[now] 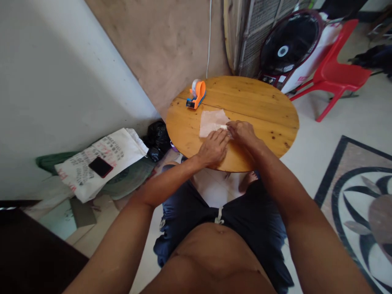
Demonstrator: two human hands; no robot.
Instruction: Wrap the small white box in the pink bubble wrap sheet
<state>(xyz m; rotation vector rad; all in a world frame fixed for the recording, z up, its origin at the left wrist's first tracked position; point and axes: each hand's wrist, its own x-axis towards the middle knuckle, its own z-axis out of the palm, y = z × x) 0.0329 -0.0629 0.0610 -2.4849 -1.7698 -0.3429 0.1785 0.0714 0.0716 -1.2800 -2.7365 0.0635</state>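
A thin, pale pinkish-white sheet (211,119) lies on the round wooden table (260,98), close to its near side. My left hand (214,147) rests on the sheet's near edge, fingers stretched out and lying flat. At the sheet's right edge, my right hand (243,131) has its fingers pinched together on the edge. A small whitish piece (224,127) shows between the two hands; its kind is too small to tell. Beyond the sheet, to the left, stands an orange and blue tape dispenser (197,94) with a roll of tape in it, touched by neither hand.
Left of the table, a black phone (101,167) lies on a printed white sack (122,147), beside black plastic bags (157,136). A red chair (339,75) and a dark round appliance (289,45) stand at the right back. The wall (171,45) borders the table's far left.
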